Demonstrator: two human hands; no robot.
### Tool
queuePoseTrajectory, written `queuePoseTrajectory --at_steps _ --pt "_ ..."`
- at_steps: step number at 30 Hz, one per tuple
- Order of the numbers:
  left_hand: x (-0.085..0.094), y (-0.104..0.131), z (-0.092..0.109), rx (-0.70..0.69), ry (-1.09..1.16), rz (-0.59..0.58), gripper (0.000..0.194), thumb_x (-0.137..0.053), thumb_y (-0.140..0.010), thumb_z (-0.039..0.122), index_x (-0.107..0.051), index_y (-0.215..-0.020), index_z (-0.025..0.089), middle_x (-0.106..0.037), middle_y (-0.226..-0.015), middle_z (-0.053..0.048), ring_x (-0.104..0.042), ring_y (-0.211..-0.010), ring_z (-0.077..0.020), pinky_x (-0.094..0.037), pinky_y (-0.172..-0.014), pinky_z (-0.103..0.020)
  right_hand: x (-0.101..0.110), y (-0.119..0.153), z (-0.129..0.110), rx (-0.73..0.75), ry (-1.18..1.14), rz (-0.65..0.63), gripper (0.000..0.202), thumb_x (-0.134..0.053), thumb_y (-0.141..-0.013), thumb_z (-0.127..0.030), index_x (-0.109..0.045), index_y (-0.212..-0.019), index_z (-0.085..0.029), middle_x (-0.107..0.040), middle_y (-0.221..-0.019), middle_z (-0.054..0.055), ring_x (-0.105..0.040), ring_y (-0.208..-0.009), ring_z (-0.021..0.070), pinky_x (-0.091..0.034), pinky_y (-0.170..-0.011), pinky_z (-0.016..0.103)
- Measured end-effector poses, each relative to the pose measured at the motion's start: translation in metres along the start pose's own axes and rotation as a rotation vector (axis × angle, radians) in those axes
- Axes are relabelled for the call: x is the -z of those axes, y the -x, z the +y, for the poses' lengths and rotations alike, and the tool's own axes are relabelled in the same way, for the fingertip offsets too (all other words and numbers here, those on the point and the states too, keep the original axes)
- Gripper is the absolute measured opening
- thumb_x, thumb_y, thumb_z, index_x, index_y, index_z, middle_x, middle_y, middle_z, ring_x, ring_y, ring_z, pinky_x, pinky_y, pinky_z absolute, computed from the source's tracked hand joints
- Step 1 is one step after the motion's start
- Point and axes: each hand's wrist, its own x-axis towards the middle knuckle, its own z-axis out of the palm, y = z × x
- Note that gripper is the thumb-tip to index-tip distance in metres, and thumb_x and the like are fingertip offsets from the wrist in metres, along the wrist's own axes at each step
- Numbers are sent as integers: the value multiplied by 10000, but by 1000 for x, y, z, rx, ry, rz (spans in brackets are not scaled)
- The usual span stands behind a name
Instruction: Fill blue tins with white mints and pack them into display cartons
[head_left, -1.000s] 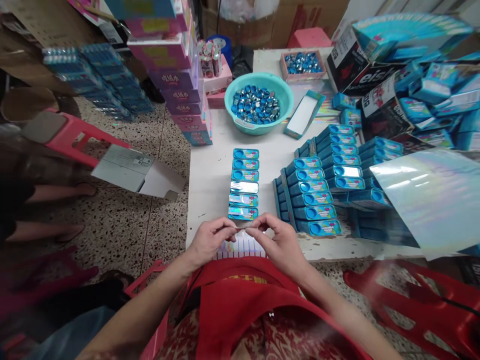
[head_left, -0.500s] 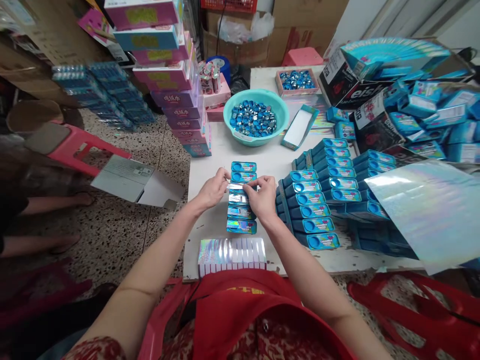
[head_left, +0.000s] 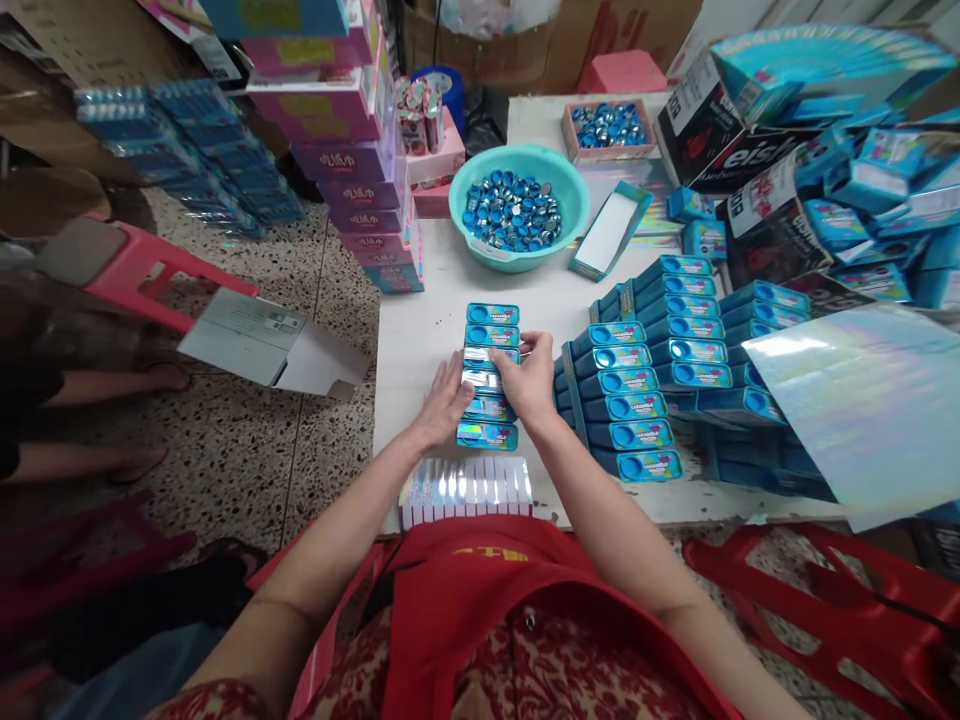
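A column of small blue boxes (head_left: 491,315) lies on the white table (head_left: 420,330) in front of me; the nearer ones carry a shiny holographic strip across the top. My left hand (head_left: 444,402) lies flat with its fingers stretched against the left side of the column. My right hand (head_left: 529,378) curls over the column from the right, fingers and thumb closed on a strip-covered box (head_left: 480,358) in the middle. Near the table's front edge lies a sheet of holographic strips (head_left: 465,487).
Stacked rows of blue boxes (head_left: 637,370) fill the table to the right, with a large holographic sheet (head_left: 862,400) over them. A teal bowl of blue caps (head_left: 517,205) stands behind. Pink cartons (head_left: 352,150) are piled at the left. Another person's legs (head_left: 90,420) are on the floor at left.
My hands went from peeling a strip off the sheet at the table edge to the column, laid it on a box, and now press on it; the left hand has flattened.
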Motion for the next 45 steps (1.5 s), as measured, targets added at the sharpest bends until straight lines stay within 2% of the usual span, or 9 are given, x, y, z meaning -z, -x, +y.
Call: queuePoseTrajectory --at_steps 4,9,11,14,19,27,31,38,45 --pt "5 28 -31 157 -292 22 603 -166 -929 537 -441 -1347 202 -415 -1424 -112 -338 -1326 -269 -282 -1069 -453 16 16 3 -10 -170 -33 335 -583 -748 -302 -449 -1038 -203 -542 -1035 57 -554 -825 147 -482 -749 319" --pt "-20 74 -61 291 -713 -282 415 -563 -774 508 -642 -1028 190 -575 -1114 -122 -479 -1100 -320 -387 -898 -434 48 98 34 -70 -209 59 316 -552 -833 -375 -482 -1088 -202 -570 -1054 71 -571 -911 159 -485 -811 325" --pt "-30 81 -63 309 -719 -349 325 -594 -760 436 -652 -951 180 -579 -1102 -123 -485 -1093 -315 -388 -865 -400 57 128 54 -104 -133 -53 273 -561 -833 -368 -515 -1036 -192 -594 -962 58 -580 -833 159 -497 -766 321" --pt "-34 80 -62 354 -625 -406 221 -485 -831 311 -653 -893 180 -649 -954 -79 -577 -940 -231 -408 -772 -307 60 150 81 -26 1 -393 159 -524 -860 -309 -579 -951 -191 -615 -863 46 -593 -785 167 -505 -736 319" --pt "-25 74 -59 335 -588 -401 265 -420 -857 294 -652 -940 194 -694 -923 -51 -615 -875 -196 -406 -738 -263 32 145 99 347 362 -635 243 -507 -871 -216 -646 -1070 -203 -614 -978 104 -565 -955 229 -483 -830 362" --pt "-26 80 -57 376 -601 -297 267 -412 -841 270 -657 -920 200 -706 -925 -54 -623 -889 -202 -410 -766 -273 13 144 95 580 716 -792 305 -472 -911 -207 -630 -1172 -195 -645 -1059 117 -552 -948 240 -443 -805 346" --pt "-27 80 -57 384 -596 -272 264 -406 -842 255 -657 -899 198 -707 -930 -71 -624 -897 -217 -408 -760 -287 16 142 87 621 804 -871 322 -455 -914 -196 -602 -1201 -207 -625 -1146 111 -537 -1008 251 -416 -820 359" --pt "-27 80 -56 376 -569 -271 258 -419 -845 276 -661 -874 193 -706 -917 -65 -618 -872 -208 -400 -741 -276 5 140 87 522 828 -790 329 -433 -938 -323 -611 -1190 -208 -632 -1156 127 -549 -1030 261 -402 -837 379" --pt "-27 76 -59 422 -552 -260 237 -448 -814 258 -666 -849 171 -697 -852 -68 -608 -813 -202 -391 -689 -270 6 143 87 598 907 -948 349 -408 -927 -167 -559 -1241 -146 -614 -1193 136 -538 -1066 255 -400 -860 360"
